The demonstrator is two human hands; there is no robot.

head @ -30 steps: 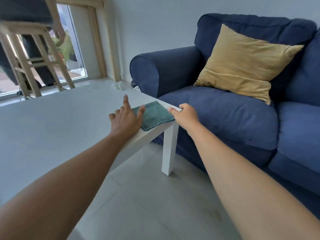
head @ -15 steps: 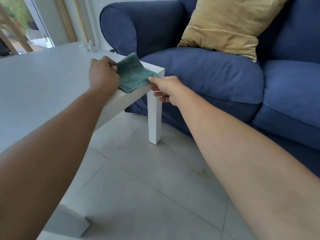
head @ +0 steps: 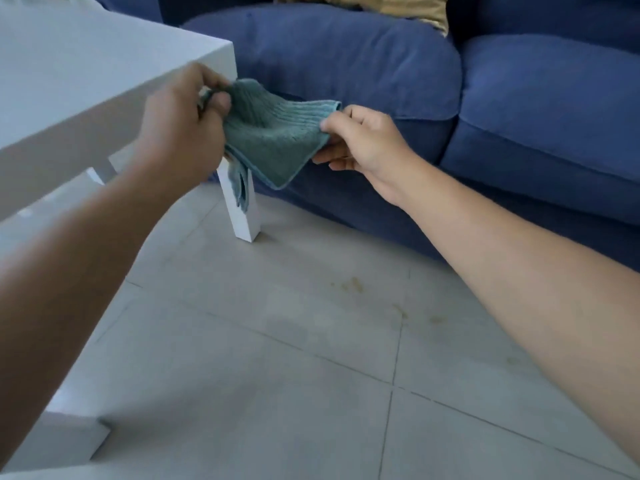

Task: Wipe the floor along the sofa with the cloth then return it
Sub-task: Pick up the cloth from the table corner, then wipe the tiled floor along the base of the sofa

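A teal ribbed cloth (head: 273, 136) hangs in the air between my two hands, just off the corner of the white table (head: 86, 81). My left hand (head: 183, 123) pinches its left edge, and my right hand (head: 363, 140) pinches its right corner. One flap droops down in front of the table leg (head: 242, 216). The blue sofa (head: 381, 74) stands right behind the cloth. Below lies the grey tiled floor (head: 311, 341), with small yellowish stains (head: 353, 284) near the sofa's base.
A yellow cushion (head: 398, 6) rests on the sofa at the top edge. A second white table leg (head: 69, 441) stands at the lower left. Open tiled floor runs between the table and the sofa.
Both hands have lifted the cloth off the table corner; it now hangs in the air, partly unfolded. The view has tilted down toward the floor.
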